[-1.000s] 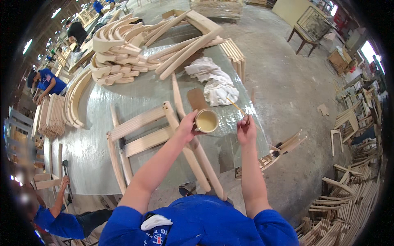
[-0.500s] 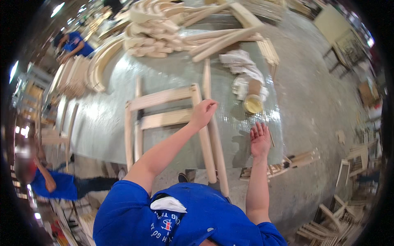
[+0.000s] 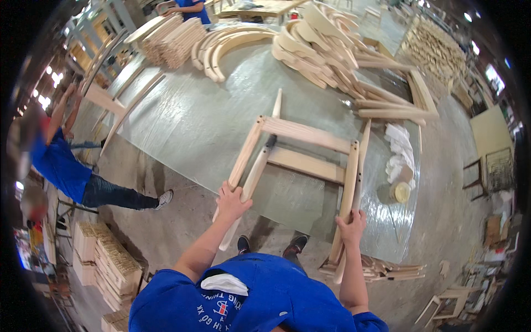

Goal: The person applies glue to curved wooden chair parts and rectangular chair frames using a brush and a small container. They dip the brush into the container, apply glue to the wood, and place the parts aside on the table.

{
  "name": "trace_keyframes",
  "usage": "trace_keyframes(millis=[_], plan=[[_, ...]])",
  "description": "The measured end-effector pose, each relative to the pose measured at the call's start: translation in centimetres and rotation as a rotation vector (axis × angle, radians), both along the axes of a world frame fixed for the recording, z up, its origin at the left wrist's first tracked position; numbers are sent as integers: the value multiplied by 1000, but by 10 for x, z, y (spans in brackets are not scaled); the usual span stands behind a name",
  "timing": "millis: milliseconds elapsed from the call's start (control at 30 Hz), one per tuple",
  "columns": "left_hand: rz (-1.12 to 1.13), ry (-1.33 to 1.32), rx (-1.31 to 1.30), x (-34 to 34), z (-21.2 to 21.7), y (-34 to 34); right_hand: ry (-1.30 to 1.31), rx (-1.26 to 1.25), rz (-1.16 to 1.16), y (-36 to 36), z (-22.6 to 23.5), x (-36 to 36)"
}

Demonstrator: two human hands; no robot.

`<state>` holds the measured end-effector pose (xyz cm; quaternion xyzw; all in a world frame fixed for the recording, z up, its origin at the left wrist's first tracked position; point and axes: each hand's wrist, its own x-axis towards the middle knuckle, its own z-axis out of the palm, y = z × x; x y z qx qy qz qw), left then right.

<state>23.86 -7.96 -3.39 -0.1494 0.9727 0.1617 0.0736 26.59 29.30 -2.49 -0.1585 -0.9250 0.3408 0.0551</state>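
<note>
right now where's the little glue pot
In the head view the glue pot sits on the table's right edge, just below the white rags and right of the wooden frame.

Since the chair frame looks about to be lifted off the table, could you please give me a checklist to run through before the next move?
1. Left hand closed on the frame's left leg: ok.
2. Right hand closed on the right leg: ok.
3. Chair frame lying flat on the table, rails seated in both legs: ok as far as visible; joint tightness cannot tell.
4. Glue cup and white rags apart from the frame, to its right: ok.
5. Loose wooden rod resting against the right leg: not ok, it may be dragged along.
6. Person in blue left of the table, apart from the frame: ok.
</note>
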Motion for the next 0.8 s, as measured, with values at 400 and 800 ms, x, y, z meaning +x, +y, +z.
trace_keyframes(millis=[400, 800], plan=[[232, 152, 49, 13, 3, -303, 35, -16, 264, -279, -9, -54], [-376, 783, 67, -114, 21, -236, 298, -404, 602, -372, 10, -79]])
